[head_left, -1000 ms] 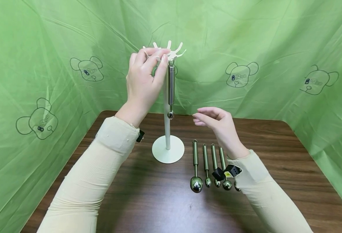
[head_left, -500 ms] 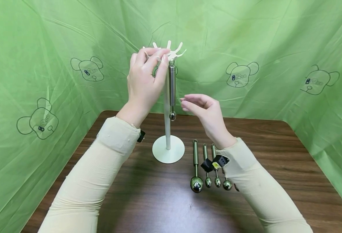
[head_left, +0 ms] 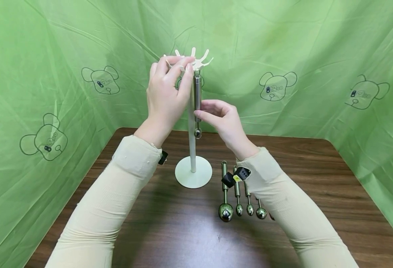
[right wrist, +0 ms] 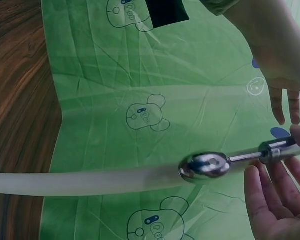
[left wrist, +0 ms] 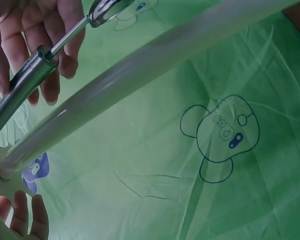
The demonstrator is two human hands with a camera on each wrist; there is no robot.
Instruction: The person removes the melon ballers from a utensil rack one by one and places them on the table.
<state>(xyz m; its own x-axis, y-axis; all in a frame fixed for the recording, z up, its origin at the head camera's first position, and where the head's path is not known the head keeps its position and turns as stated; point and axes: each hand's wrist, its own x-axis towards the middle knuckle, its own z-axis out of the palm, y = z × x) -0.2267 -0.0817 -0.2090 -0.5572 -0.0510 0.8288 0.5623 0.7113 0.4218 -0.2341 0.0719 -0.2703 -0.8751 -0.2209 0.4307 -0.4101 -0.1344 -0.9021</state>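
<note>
My left hand (head_left: 164,85) grips the white hooked top (head_left: 199,64) of an upright stand, thumb and fingers among its hooks. From a front hook hangs a steel melon baller (head_left: 197,93) by its end ring, scoop downward. My right hand (head_left: 228,121) pinches the lower part of its handle, thumb in front and fingers behind; the left wrist view shows the thumb and fingers around that handle (left wrist: 25,85). In the right wrist view the shiny scoop (right wrist: 206,166) lies just beyond the right fingers, in front of the white pole (right wrist: 100,184).
The stand's round white base (head_left: 193,176) rests on the brown wooden table (head_left: 169,230). Several more steel melon ballers, one with a large scoop (head_left: 225,212), lie side by side at the right, partly under my right forearm. Green cloth (head_left: 233,33) with bear drawings surrounds the table.
My right hand has moved left and up from above the table to the hanging melon baller and now pinches its handle. The left hand stays at the stand's top.
</note>
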